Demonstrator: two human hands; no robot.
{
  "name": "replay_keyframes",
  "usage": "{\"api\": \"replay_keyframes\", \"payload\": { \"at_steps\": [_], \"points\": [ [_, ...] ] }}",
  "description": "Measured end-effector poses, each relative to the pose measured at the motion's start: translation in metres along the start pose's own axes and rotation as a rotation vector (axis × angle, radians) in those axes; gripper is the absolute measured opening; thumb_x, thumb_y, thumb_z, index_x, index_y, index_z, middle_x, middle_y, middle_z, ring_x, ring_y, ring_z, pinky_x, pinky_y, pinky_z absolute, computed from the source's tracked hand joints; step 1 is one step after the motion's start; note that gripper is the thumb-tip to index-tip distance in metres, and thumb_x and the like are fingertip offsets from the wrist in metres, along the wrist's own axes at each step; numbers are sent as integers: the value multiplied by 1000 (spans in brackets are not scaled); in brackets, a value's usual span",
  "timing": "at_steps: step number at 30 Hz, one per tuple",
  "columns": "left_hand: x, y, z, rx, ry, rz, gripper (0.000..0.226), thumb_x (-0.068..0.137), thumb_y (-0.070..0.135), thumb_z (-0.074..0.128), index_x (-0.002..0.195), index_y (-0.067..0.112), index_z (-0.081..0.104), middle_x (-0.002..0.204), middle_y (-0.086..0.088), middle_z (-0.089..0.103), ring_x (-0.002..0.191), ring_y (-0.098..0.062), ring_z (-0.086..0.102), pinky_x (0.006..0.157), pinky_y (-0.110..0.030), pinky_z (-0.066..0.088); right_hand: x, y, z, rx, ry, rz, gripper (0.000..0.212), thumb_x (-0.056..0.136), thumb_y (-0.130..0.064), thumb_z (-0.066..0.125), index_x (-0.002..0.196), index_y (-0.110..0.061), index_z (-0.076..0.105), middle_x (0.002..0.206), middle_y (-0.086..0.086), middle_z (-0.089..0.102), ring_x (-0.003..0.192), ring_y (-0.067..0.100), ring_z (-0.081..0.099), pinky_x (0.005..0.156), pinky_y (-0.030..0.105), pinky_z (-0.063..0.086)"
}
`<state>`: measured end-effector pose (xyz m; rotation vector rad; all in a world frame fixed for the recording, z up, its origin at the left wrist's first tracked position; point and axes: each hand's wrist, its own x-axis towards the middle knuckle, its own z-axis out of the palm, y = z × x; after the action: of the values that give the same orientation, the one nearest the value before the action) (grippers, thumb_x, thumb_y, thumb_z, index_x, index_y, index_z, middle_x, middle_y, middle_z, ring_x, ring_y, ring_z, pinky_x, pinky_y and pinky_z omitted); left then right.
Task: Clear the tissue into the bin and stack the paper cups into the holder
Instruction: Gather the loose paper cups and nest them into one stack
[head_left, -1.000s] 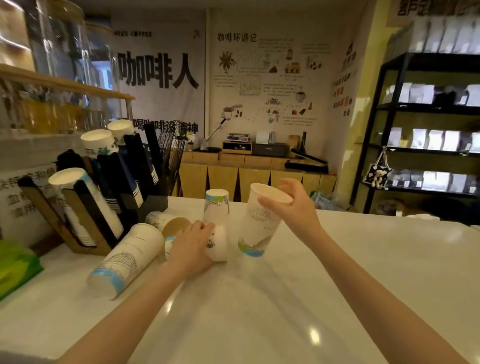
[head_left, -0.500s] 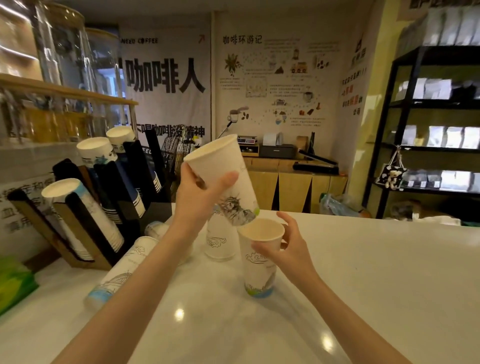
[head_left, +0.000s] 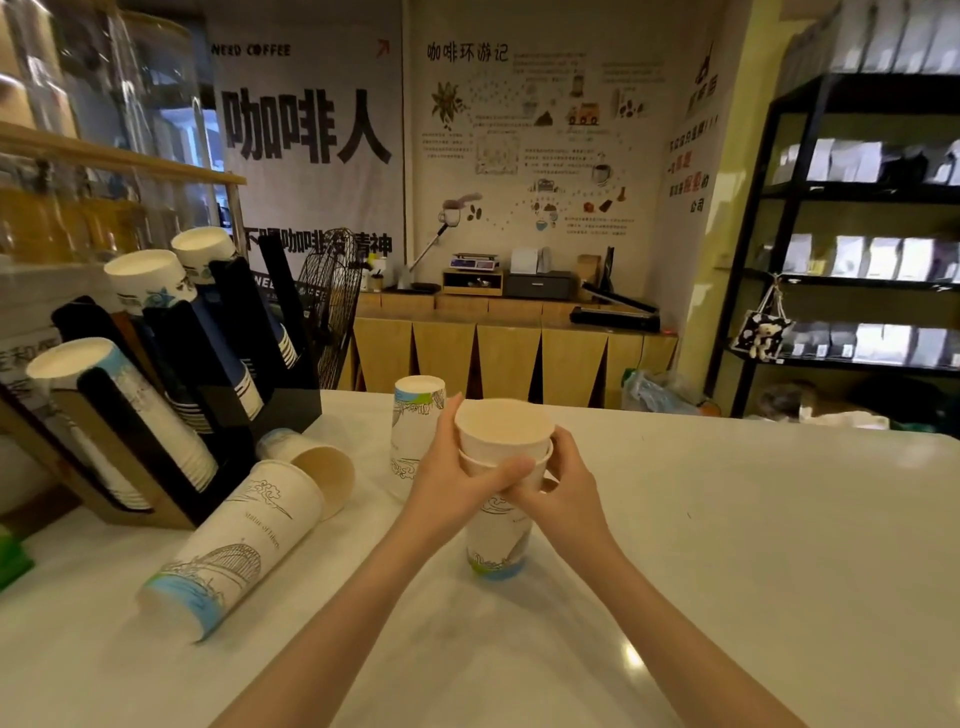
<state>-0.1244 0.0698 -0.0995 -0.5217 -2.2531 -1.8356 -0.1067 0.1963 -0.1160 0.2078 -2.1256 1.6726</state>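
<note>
Two white paper cups stand nested upright at the counter's middle: the inner cup sits in the outer cup. My left hand wraps the nested pair from the left, my right hand from the right. An upside-down cup stands just behind my left hand. A long cup stack lies on its side at the left, with another cup lying behind it. The black cup holder at the far left carries several cup stacks. No tissue or bin is in view.
The white counter stretches right and toward me. A green object sits at the left edge. A fan stands behind the holder. Black shelves with bags line the far right wall.
My left hand lifted a cup from the counter, carried it above the cup in my right hand and lowered it inside. Both hands now clasp the nested pair.
</note>
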Motion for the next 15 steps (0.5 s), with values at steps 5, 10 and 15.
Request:
{"api": "replay_keyframes", "payload": {
  "at_steps": [5, 10, 15],
  "points": [
    [-7, -11, 4, -92, -21, -56, 81, 49, 59, 69, 120, 41, 34, 113, 17, 53, 115, -11, 51, 83, -21, 47, 0, -1, 0, -14, -8, -2, 71, 68, -20, 78, 129, -21, 42, 125, -3, 56, 115, 15, 53, 80, 17, 48],
    [-11, -4, -18, 13, -106, -59, 108, 45, 67, 66, 138, 33, 23, 134, 12, 42, 127, -11, 38, 100, -30, 37, 2, -22, -8, -86, -112, -16, 98, 64, -25, 81, 142, -27, 21, 143, -2, 39, 124, 11, 38, 95, 25, 35],
    [-19, 13, -68, 203, 50, 0, 94, 64, 65, 59, 141, 29, 19, 146, 2, 35, 133, -14, 33, 102, -30, 29, 9, -63, 0, -268, -12, -168, 92, 66, -41, 77, 141, -33, 23, 151, -5, 26, 129, 5, 25, 100, 30, 26]
  ]
}}
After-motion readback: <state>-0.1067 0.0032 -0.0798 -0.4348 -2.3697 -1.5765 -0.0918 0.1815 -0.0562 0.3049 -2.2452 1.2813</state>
